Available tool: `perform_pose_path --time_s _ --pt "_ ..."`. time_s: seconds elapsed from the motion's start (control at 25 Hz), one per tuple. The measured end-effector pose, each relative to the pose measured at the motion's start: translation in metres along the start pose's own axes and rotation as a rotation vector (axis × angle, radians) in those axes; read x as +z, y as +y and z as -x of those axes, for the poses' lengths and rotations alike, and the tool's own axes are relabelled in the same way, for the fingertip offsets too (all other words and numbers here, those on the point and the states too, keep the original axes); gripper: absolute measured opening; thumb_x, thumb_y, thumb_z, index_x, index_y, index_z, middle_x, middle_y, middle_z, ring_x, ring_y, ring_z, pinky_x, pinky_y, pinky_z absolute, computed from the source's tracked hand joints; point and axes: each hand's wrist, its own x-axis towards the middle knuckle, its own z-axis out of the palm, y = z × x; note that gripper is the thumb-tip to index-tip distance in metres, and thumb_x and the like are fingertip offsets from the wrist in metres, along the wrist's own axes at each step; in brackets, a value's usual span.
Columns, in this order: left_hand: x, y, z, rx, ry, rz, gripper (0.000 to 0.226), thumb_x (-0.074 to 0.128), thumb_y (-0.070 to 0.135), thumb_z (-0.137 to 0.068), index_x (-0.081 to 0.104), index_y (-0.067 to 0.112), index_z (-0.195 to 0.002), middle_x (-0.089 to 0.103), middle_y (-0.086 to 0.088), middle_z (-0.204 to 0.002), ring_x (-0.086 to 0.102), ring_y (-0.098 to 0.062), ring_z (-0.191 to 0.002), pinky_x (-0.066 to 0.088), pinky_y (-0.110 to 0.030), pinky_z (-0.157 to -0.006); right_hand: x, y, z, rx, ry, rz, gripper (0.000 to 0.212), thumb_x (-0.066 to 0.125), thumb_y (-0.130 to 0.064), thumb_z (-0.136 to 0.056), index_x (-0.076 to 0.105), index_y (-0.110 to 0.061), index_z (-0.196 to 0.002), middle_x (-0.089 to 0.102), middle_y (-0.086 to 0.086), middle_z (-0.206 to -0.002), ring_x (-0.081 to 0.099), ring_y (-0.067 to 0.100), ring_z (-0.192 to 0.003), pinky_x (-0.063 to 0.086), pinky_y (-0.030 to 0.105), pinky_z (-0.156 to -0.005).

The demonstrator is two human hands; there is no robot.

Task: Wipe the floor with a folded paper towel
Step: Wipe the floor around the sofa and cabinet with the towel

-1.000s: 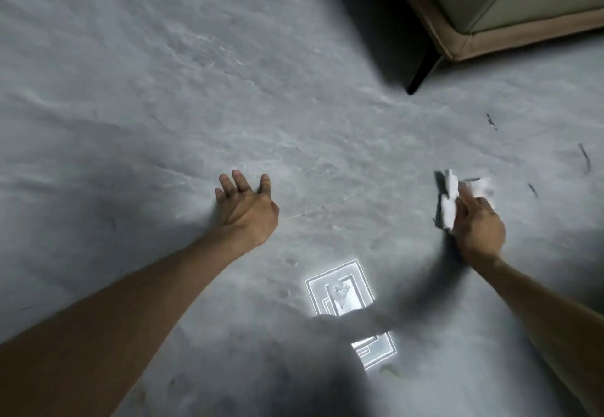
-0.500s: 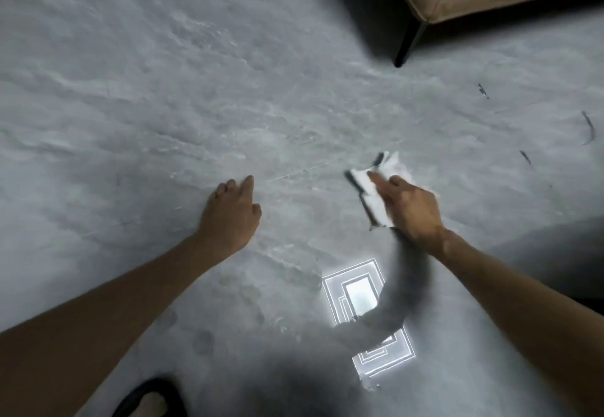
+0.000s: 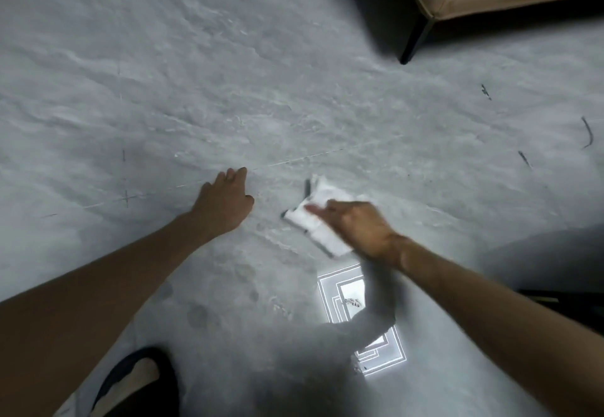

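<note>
Paper towel (image 3: 318, 217): white, folded into a rough pad, flat on the grey floor (image 3: 228, 73) near the middle of the view.
Right hand (image 3: 356, 228): on top of the towel's near half; motion blur suggests a stroke under way.
Right fingers (image 3: 315, 209): fairly straight, laid over the towel and pressing it down. Whether the thumb catches an edge cannot be told.
Towel relative to fingers: under them, with its far corner sticking out beyond the fingertips and its near end showing below the palm.
Left hand (image 3: 224, 202): flat on the floor beside the towel, apart from it, fingers straight and together, holding nothing. Judged a brace.
Progress: wiping appears to be mid-course.
Outstanding: dark marks (image 3: 586, 132) well to the right lie unwiped, and faint round smudges (image 3: 196, 315) show nearer the person.
Done so far: cannot be judged, as the floor shows no clear wiped patch.
</note>
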Motion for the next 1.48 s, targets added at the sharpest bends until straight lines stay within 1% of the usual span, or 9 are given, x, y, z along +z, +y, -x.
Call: perform_pose_path --time_s 0.2,0.28,0.48,0.76,1.04,1.12,1.28,1.4,1.48 --pt "0.005 0.006 0.005 0.005 0.029 0.006 0.055 0.042 0.029 -0.094 0.027 0.009 -0.144 0.038 -0.017 -0.141 0.036 -0.033 -0.130 0.032 -0.045 -0.107 -0.014 0.081 0.073 1.139 0.252 -0.014 0.041 0.041 -0.024 -0.100 0.045 -0.026 -0.141 0.060 0.018 -0.108 0.062 0.042 -0.085 0.041 0.041 -0.064" --pt "0.009 0.013 0.010 0.021 0.063 0.015 0.055 0.042 0.031 -0.095 0.029 0.009 -0.143 0.042 -0.017 -0.139 0.037 -0.033 -0.129 0.031 -0.044 -0.107 0.001 0.036 0.052 1.061 0.206 0.035 0.045 0.038 -0.015 -0.101 0.039 -0.023 -0.145 0.062 0.015 -0.105 0.065 0.037 -0.080 0.035 0.036 -0.058" --pt "0.016 0.022 0.015 0.060 0.101 -0.048 0.061 0.045 0.037 -0.094 0.028 0.008 -0.144 0.037 -0.023 -0.139 0.031 -0.036 -0.131 0.026 -0.044 -0.111 0.010 -0.015 0.070 0.139 0.027 -0.071 0.059 0.065 -0.022 -0.082 0.048 -0.030 -0.137 0.061 -0.001 -0.081 0.064 0.026 -0.061 0.039 0.029 -0.046" --pt "0.007 0.037 -0.003 -0.050 -0.076 -0.038 0.065 0.039 0.045 -0.094 0.016 0.013 -0.147 0.029 -0.035 -0.141 0.028 -0.044 -0.132 0.028 -0.044 -0.109 -0.017 0.099 0.028 1.390 0.373 -0.040 0.034 0.034 -0.020 -0.103 0.054 -0.010 -0.129 0.063 0.022 -0.106 0.064 0.042 -0.091 0.045 0.042 -0.070" --pt "-0.003 0.032 -0.008 -0.038 -0.076 0.050 0.054 0.044 0.024 -0.091 0.026 0.009 -0.139 0.046 -0.032 -0.127 0.043 -0.042 -0.119 0.035 -0.041 -0.100 0.011 -0.026 -0.028 0.004 0.054 0.032 0.057 0.070 -0.016 -0.079 0.055 -0.019 -0.134 0.065 0.003 -0.083 0.063 0.027 -0.056 0.040 0.030 -0.044" --pt "-0.005 0.027 -0.009 -0.034 -0.062 0.074 0.053 0.045 0.020 -0.090 0.028 0.006 -0.138 0.049 -0.029 -0.126 0.045 -0.041 -0.118 0.036 -0.039 -0.098 0.000 0.037 -0.008 0.154 -0.005 0.139 0.055 0.061 -0.017 -0.086 0.048 -0.024 -0.139 0.067 0.008 -0.094 0.067 0.030 -0.068 0.049 0.035 -0.054" --pt "0.000 0.032 -0.004 -0.030 -0.071 0.070 0.056 0.045 0.020 -0.089 0.026 0.007 -0.140 0.039 -0.031 -0.136 0.036 -0.041 -0.127 0.033 -0.040 -0.103 -0.026 0.107 0.035 1.191 0.203 0.000 0.046 0.043 -0.022 -0.096 0.041 -0.024 -0.141 0.060 0.020 -0.113 0.062 0.044 -0.089 0.051 0.048 -0.075" --pt "0.002 0.038 -0.001 -0.062 -0.078 0.034 0.060 0.044 0.021 -0.089 0.021 0.009 -0.143 0.030 -0.035 -0.141 0.029 -0.043 -0.132 0.027 -0.041 -0.109 -0.003 0.031 0.022 1.012 0.157 -0.006 0.044 0.038 -0.014 -0.098 0.040 -0.017 -0.141 0.064 0.016 -0.103 0.066 0.036 -0.081 0.050 0.040 -0.066" --pt "-0.002 0.040 -0.001 -0.074 -0.083 0.025 0.058 0.044 0.022 -0.089 0.022 0.009 -0.142 0.033 -0.035 -0.138 0.032 -0.043 -0.129 0.028 -0.042 -0.108 0.009 -0.029 0.028 0.499 0.021 -0.125 0.045 0.049 -0.012 -0.091 0.049 -0.020 -0.136 0.066 0.008 -0.087 0.066 0.029 -0.068 0.047 0.032 -0.056"
